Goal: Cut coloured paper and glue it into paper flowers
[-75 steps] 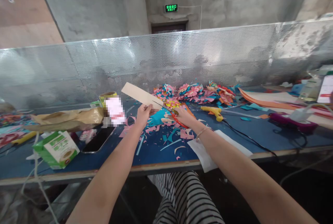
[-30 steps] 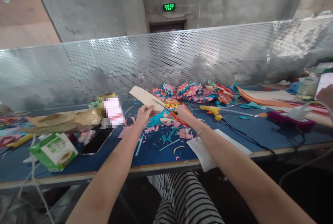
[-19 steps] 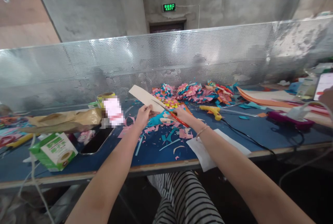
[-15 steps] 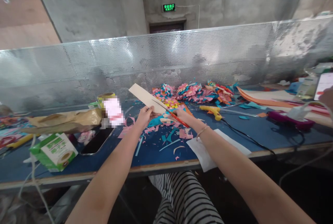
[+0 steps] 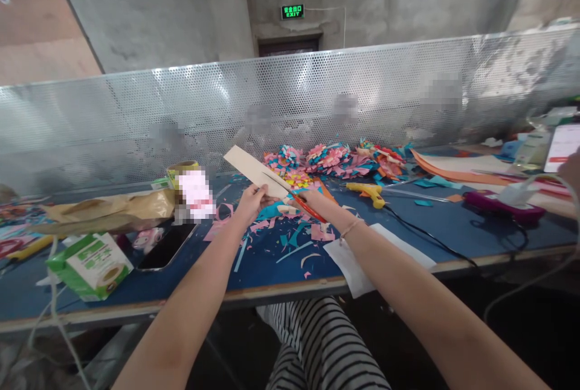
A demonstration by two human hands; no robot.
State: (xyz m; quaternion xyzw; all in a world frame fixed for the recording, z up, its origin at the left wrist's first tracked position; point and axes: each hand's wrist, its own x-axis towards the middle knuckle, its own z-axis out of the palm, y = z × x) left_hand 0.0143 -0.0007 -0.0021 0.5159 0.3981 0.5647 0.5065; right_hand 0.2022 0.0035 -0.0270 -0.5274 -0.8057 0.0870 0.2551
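Two bare forearms (image 5: 194, 293) are spanning the near edge of the desk (image 5: 272, 278); striped trousers (image 5: 326, 341) are showing below. Beneath the right forearm a white sheet (image 5: 347, 262) is hanging partly over the edge. Paper scraps (image 5: 296, 236), pink and blue mostly, are littering the desk between the arms.

Left hand (image 5: 252, 201): fingers pinching, thumb uppermost, grasping a cream paper strip (image 5: 252, 167) by its near long edge, close to the near right end. Right hand (image 5: 316, 199): fingers wrapping the handles of red scissors (image 5: 309, 208); exact finger placing is hiding behind the hand.

Key relation: the strip is slanting, long axis running from near right, by the hands, to a free end at far left, beyond the left fingers. Left hand is sitting nearer, touching it; right hand is staying clear, just past the near right end. Scissors are pointing far left too, roughly along that axis, one blade lying over the strip near its far long edge. Second blade: cannot tell.

Off right, a yellow glue gun (image 5: 376, 198) is lying on the desk. Paper flowers (image 5: 332, 159) are heaping up behind, backing onto a perforated metal screen (image 5: 136, 103).
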